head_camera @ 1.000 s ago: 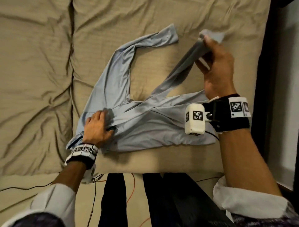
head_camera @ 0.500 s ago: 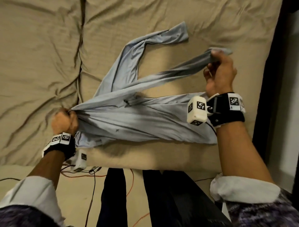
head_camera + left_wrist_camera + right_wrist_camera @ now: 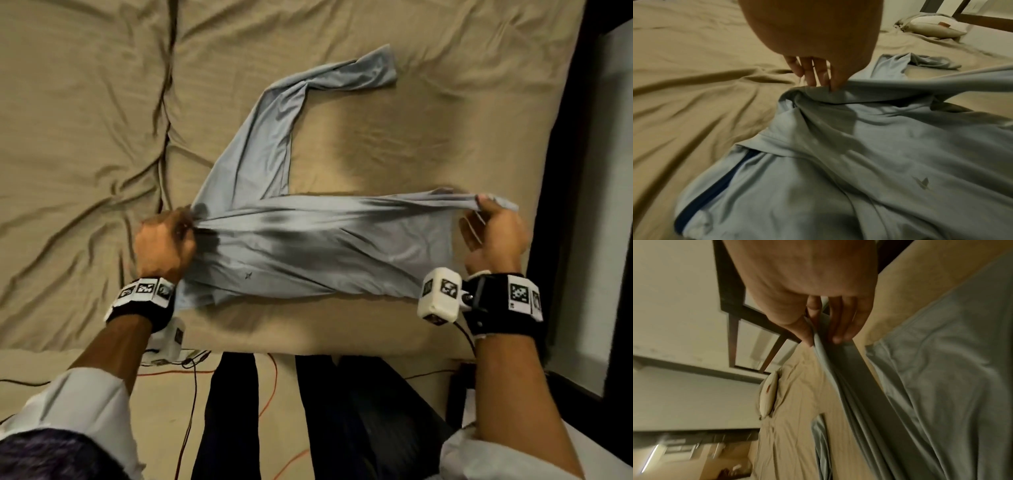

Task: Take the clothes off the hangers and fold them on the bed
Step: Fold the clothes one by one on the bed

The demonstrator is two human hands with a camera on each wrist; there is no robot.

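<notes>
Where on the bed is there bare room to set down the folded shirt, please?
Bare bed sheet lies left of the left hand, and between the far sleeve and the stretched sleeve. The near edge is crowded by the shirt.

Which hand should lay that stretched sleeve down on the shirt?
Probably the right hand. It pinches the sleeve's free end above the shirt, so it can lower it. The left hand grips the shoulder end, anchoring it.
</notes>
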